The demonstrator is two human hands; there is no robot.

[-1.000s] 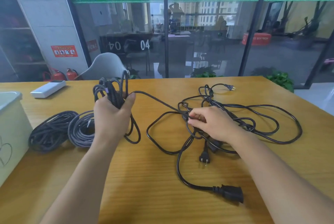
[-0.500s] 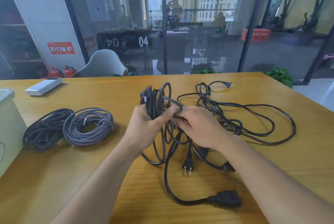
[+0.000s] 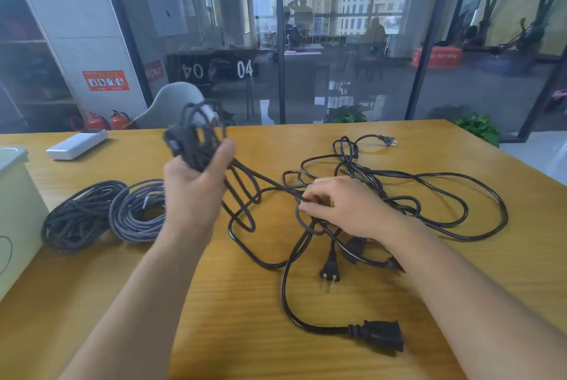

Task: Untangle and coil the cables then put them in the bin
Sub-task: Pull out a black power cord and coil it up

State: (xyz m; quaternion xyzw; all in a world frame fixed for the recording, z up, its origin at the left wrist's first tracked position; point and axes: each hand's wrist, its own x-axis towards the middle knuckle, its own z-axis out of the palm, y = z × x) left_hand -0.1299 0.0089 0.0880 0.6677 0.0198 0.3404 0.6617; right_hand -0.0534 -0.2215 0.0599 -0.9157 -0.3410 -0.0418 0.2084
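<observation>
Fingers (image 3: 196, 171) of left hand grip cable bundle (image 3: 196, 137); right hand (image 3: 343, 204) pinches strand; glass reads "MAXIMUM", "04".

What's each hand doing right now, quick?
Left hand: grips a part-wound cable bundle, raised above the table.
Right hand: pinches a cable strand at the black tangle.

I'm seeing a wooden table (image 3: 214, 303) carrying two coiled cables (image 3: 104, 214), tangled black cords (image 3: 429, 195), a white box (image 3: 76, 144) and a bin (image 3: 15, 210).

Black tangled cables (image 3: 399, 192), grey-speckled braided coil (image 3: 135, 214), pale green bin (image 3: 15, 226), yellow wood-grain table (image 3: 214, 303).
</observation>
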